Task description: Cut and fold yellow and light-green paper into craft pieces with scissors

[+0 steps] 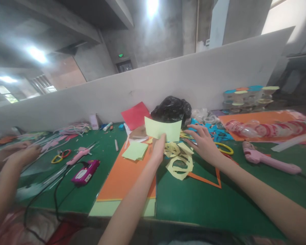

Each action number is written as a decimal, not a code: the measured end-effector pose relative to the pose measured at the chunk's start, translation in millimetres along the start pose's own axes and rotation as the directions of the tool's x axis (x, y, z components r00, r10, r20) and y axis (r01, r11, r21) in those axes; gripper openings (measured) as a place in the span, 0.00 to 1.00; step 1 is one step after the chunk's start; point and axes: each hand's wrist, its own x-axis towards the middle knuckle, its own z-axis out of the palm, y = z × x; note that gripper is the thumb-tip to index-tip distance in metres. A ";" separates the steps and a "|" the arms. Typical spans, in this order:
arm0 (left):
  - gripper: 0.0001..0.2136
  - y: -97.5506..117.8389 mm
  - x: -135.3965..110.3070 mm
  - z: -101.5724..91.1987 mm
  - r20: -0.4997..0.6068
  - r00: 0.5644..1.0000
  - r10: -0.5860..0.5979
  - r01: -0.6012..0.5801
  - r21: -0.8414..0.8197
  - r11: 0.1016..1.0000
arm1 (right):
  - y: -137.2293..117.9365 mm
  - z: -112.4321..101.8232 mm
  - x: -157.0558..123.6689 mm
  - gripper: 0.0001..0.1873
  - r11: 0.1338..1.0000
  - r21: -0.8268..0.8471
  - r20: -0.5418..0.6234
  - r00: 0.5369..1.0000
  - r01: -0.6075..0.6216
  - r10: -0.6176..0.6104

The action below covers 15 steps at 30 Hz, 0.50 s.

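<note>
A pale green sheet of paper (pixel 163 128) stands upright, slightly curved, with my left hand (pixel 158 149) pinching its lower edge. To its right my right hand (pixel 202 141) hovers with fingers apart, holding nothing. Below and between the hands lie yellow paper offcuts (pixel 180 166) with round holes cut out. A small stack of pale green paper pieces (pixel 135 150) rests on orange sheets (pixel 124 173) to the left. Close by my right hand are the yellow-handled scissors (pixel 224 148), blue paper scraps (pixel 216 131) and an orange paper strip (pixel 206 180).
A black plastic bag (pixel 172 109) sits behind the paper, beside a red sheet (pixel 136 115). Pink glue gun (pixel 270 160) lies at right. On the left are another person's hands (pixel 28 153), a purple power box (pixel 86 173), cables and red-yellow scissors (pixel 61 156). A low white partition (pixel 104 95) runs behind.
</note>
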 end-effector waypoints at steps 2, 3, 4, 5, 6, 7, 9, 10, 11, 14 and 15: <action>0.07 2.1 -1.0 0.2 0.008 1.000 0.009 -0.010 0.055 0.998 | -0.9 -4.7 2.9 0.15 0.999 -0.032 -0.053 0.998 0.015 -0.017; 0.07 2.8 -1.9 -0.1 0.028 0.999 0.017 -0.019 0.065 0.998 | -0.9 -7.2 4.4 0.17 0.998 -0.052 -0.073 0.997 0.025 -0.029; 0.07 3.2 -3.1 -0.5 0.038 0.999 0.024 -0.026 0.074 0.997 | -0.6 -9.6 5.7 0.18 0.996 -0.075 -0.083 0.995 0.045 -0.051; 0.08 3.4 -4.5 -0.9 0.035 0.999 0.019 -0.022 0.086 0.996 | -0.2 -11.6 6.6 0.19 0.992 -0.098 -0.082 0.993 0.077 -0.085; 0.09 3.7 -5.9 -1.3 0.018 1.000 0.002 -0.003 0.103 0.995 | 0.2 -13.1 7.2 0.18 0.986 -0.120 -0.072 0.989 0.117 -0.126; 0.10 4.1 -7.3 -1.7 0.000 1.000 -0.025 0.024 0.122 0.992 | 0.6 -14.0 7.5 0.17 0.978 -0.134 -0.055 0.984 0.160 -0.169; 0.11 5.5 -9.7 -1.9 -0.010 0.997 -0.080 0.081 0.155 0.985 | 0.8 -14.0 7.0 0.13 0.962 -0.140 -0.017 0.971 0.235 -0.239; 0.11 6.5 -10.6 -1.7 0.008 0.996 -0.088 0.085 0.170 0.982 | 0.7 -13.4 6.5 0.10 0.956 -0.135 0.001 0.965 0.260 -0.262; 0.10 7.7 -11.3 -1.5 0.031 0.996 -0.086 0.079 0.185 0.979 | 0.5 -12.6 6.0 0.07 0.953 -0.126 0.017 0.961 0.276 -0.276; 0.12 11.8 -12.2 -0.1 0.026 0.995 -0.100 0.089 0.272 0.958 | -0.3 -9.8 4.6 0.02 0.956 -0.097 0.039 0.961 0.276 -0.274; 0.12 13.2 -12.3 0.4 0.012 0.994 -0.107 0.098 0.308 0.946 | -0.3 -9.0 4.4 0.03 0.962 -0.085 0.037 0.965 0.261 -0.258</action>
